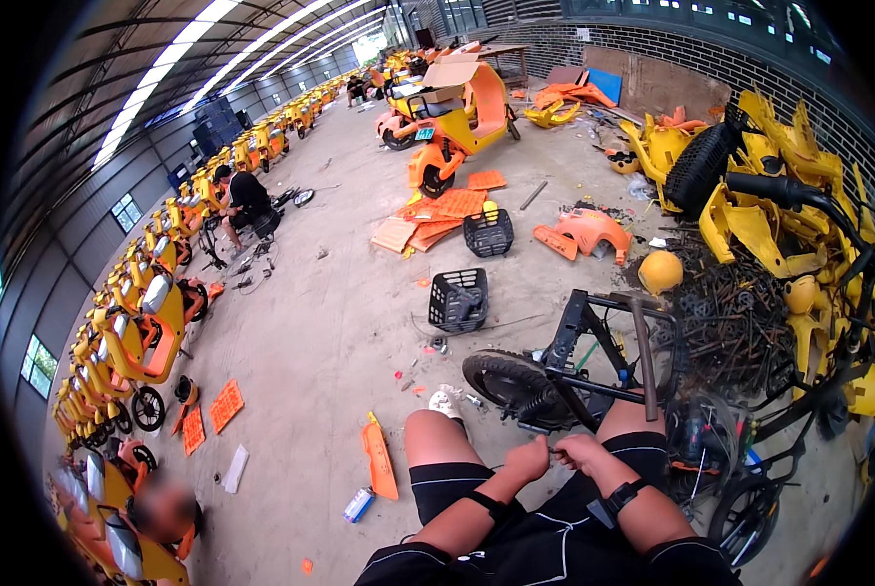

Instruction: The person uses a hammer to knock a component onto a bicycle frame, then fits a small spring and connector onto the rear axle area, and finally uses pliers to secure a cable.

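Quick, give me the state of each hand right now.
Left hand: closed in a fist; whether it holds anything cannot be told.
Right hand: fingers curled, next to the left; contents cannot be told.

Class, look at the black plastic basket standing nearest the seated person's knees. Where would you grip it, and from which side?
Grip the black basket by its top rim, coming from above. It stands upright with its open mouth facing up, and the rim is bare, while its lattice walls offer only small gaps.

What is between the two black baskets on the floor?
In the head view, only bare concrete floor separates the near basket from the far basket; a small orange scrap lies just off to the left.
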The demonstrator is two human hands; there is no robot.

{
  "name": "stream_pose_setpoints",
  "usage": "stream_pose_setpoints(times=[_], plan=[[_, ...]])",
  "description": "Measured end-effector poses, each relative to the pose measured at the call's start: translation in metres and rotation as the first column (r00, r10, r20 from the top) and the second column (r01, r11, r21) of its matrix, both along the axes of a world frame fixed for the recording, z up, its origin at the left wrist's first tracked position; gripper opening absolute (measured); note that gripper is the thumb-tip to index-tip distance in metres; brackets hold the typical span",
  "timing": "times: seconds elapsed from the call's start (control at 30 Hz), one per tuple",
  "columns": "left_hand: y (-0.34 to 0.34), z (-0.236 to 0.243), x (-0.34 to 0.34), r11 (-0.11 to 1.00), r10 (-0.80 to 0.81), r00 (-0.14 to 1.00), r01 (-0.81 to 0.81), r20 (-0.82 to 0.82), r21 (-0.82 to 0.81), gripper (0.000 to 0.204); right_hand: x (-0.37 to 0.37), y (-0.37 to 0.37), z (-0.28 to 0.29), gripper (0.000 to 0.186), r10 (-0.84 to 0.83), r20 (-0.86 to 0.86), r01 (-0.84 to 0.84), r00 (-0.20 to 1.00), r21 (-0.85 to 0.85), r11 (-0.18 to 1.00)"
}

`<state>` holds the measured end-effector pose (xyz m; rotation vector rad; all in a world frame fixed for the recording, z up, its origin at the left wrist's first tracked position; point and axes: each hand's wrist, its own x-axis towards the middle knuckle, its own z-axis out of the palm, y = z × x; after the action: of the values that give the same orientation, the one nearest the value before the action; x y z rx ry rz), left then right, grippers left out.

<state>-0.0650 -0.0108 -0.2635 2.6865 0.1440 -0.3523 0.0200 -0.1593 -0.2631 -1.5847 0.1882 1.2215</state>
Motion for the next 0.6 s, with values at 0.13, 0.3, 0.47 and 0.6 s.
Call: stream_pose_setpoints(times=[0.13,0.3,0.47,0.6], plan=[[-0.004,-0.017,-0.008,0.999,0.008,0.988,-0.014,0.152,0.038,0.019,-0.004,0.002,-0.003,0.014,-0.065,0.016,0.064,0.998,0.046,0.997],[-0.012,-0.014,-0.006,0.992,0.020,0.978,-0.045,0.207,0.120,0.018,-0.011,-0.006,0.002,0.013,-0.095,0.088,0.085,0.992,0.114,0.990],[-0.017,-0.018,-0.005,0.992,0.070,0.970,-0.091,0.232,0.082,0.019,-0.012,-0.006,0.000,0.011,-0.096,0.123,0.083,0.988,0.109,0.991],[-0.017,-0.012,-0.007,0.980,0.008,0.947,-0.071,0.322,0.186,0.017,-0.010,-0.002,0.001,0.011,-0.162,0.002,0.160,0.987,0.114,0.980]])
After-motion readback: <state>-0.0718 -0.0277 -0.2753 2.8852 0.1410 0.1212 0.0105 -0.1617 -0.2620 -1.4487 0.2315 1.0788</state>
